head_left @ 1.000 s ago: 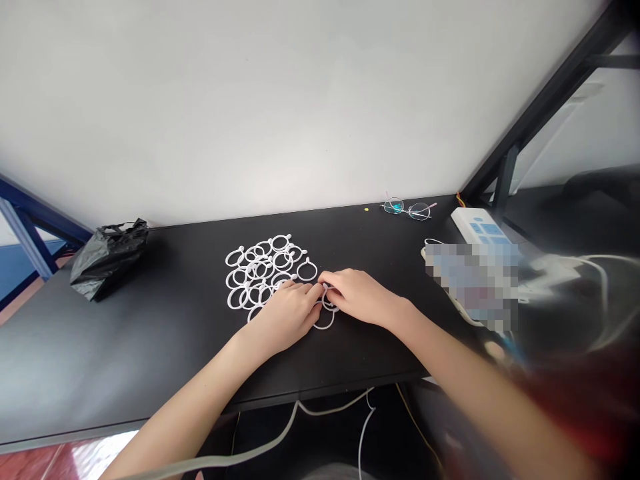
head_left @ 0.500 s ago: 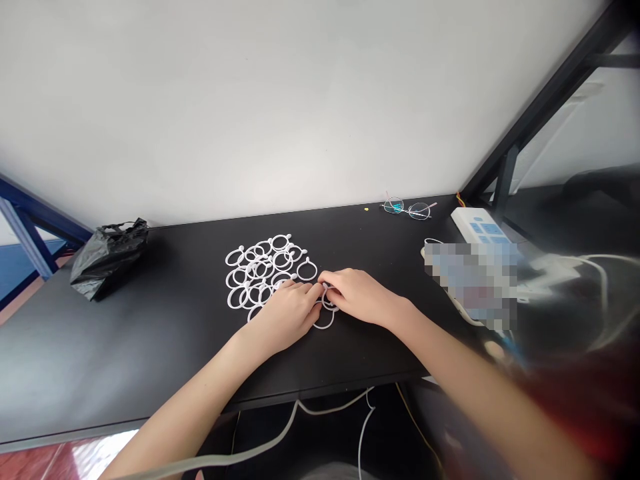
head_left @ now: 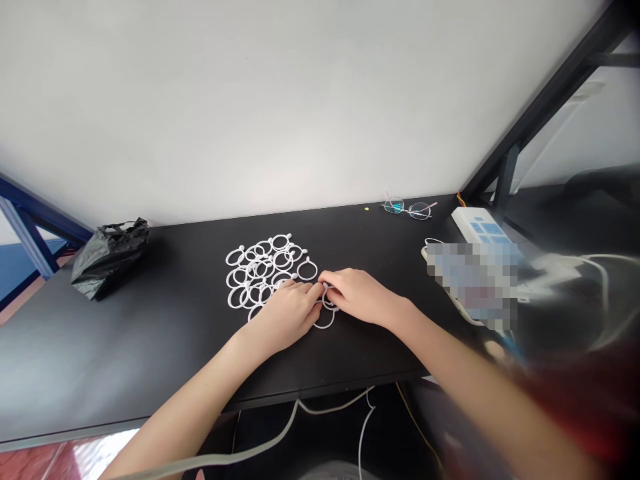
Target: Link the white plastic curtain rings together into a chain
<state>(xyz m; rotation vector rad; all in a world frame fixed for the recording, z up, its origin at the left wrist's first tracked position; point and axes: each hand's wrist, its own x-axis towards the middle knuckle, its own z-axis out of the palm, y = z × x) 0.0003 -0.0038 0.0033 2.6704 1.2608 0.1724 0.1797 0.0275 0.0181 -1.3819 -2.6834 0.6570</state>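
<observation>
Hands nearly together at the middle of the black tabletop (head_left: 190, 347), fingertips meeting over white rings. Right hand (head_left: 361, 295) looks pinched, thumb and forefinger on the upper ring (head_left: 323, 299); left hand (head_left: 287, 310) comes in from about eight o'clock, fingers bent by that same ring, but can't tell if it grips it or only steadies it, fingertips partly hidden. Lower ring (head_left: 325, 327) sits just toward six o'clock of the upper one, its far side overlapped or covered; can't tell if the two are linked. Ring cluster (head_left: 263, 268), small balls on the rims, many overlapping, spreads from nine to eleven o'clock of the fingertips, part of it under the left hand; single ring (head_left: 307, 269) at eleven, at the cluster's edge. Step in hand, my read: close two-handed finger work at the upper ring, likely joining or parting it, which one not clear. Next move would call for a firm pinch with one hand and small pushing or turning with the other, without dragging the lower ring or the cluster. Off to the side: glasses (head_left: 407, 208) toward one to two o'clock, black bag (head_left: 110, 257) out toward ten.
</observation>
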